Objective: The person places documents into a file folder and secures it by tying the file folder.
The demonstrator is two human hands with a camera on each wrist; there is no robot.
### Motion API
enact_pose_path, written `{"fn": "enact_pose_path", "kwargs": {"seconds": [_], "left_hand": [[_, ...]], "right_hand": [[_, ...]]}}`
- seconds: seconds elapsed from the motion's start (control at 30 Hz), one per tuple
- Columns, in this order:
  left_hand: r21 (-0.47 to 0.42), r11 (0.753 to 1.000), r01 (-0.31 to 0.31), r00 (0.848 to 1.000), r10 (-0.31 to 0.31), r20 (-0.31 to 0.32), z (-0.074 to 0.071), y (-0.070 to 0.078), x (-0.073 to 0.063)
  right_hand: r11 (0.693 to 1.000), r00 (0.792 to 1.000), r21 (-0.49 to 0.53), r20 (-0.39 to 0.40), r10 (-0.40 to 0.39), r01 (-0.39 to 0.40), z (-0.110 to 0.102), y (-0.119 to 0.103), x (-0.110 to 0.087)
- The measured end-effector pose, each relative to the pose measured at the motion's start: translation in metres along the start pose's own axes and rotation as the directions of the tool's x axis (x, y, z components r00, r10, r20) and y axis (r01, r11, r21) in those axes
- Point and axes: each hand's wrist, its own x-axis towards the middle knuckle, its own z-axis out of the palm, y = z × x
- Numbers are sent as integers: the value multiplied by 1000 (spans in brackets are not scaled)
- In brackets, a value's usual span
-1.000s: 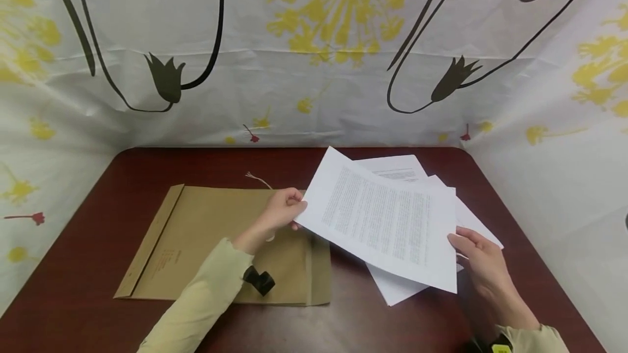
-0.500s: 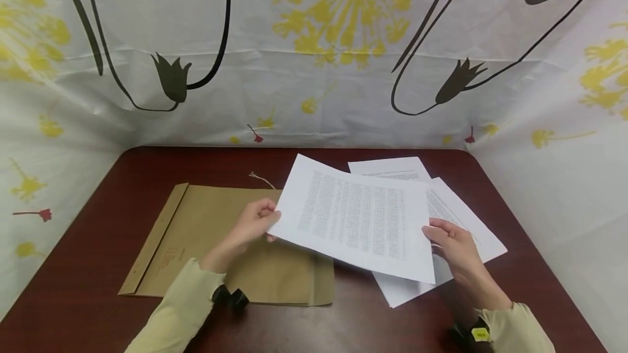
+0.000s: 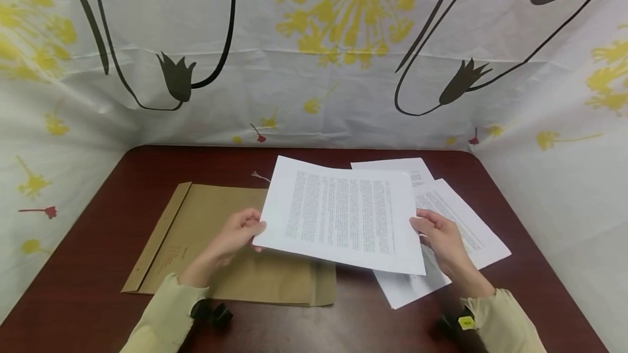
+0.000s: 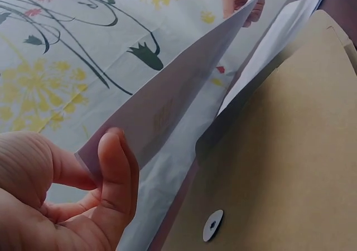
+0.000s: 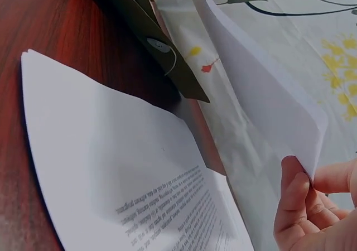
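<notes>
A printed sheet of paper (image 3: 338, 214), or a thin stack of them, is held up between both hands, its text lines running sideways. My left hand (image 3: 235, 236) pinches its left edge near the lower corner, thumb on top and fingers beneath. On the opposite edge my right hand (image 3: 444, 238) pinches it the same way. Below the left hand lies a brown paper envelope (image 3: 221, 277) with a white button disc (image 4: 212, 225) and a string. More printed papers (image 3: 456, 217) lie fanned on the table under the right hand, partly covered by the held paper.
The dark red wooden table (image 3: 314, 326) carries everything. A white patterned cloth (image 3: 265, 86) hangs behind it and along both sides. Black wrist cameras (image 3: 211, 312) are strapped at both sleeves.
Both hands have carried the held paper leftward and slightly nearer, levelling it. More of the fanned papers on the right now shows, while the paper overlaps the envelope's right part.
</notes>
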Motion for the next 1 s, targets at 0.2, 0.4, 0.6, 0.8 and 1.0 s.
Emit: {"fn": "enact_pose_path", "kwargs": {"seconds": [0.2,0.4,0.6,0.8,1.0], "left_hand": [[-19,1000,8,999,-9,-36,-1,1,0],[-28,1000,13,997,-15,-72,1,5,-1],[-27,999,18,995,-21,-97,2,7,-1],[-45,999,20,992,-25,-127,5,7,0],[-92,996,7,988,-21,-151,11,6,2]], "right_hand": [[993,998,100,30,61,-64,5,-4,2],[974,990,193,100,97,-115,9,-5,-1],[966,986,228,144,88,-120,12,-5,-3],[961,986,243,131,99,-129,15,-5,-5],[891,992,441,116,59,-104,20,-4,-7]]}}
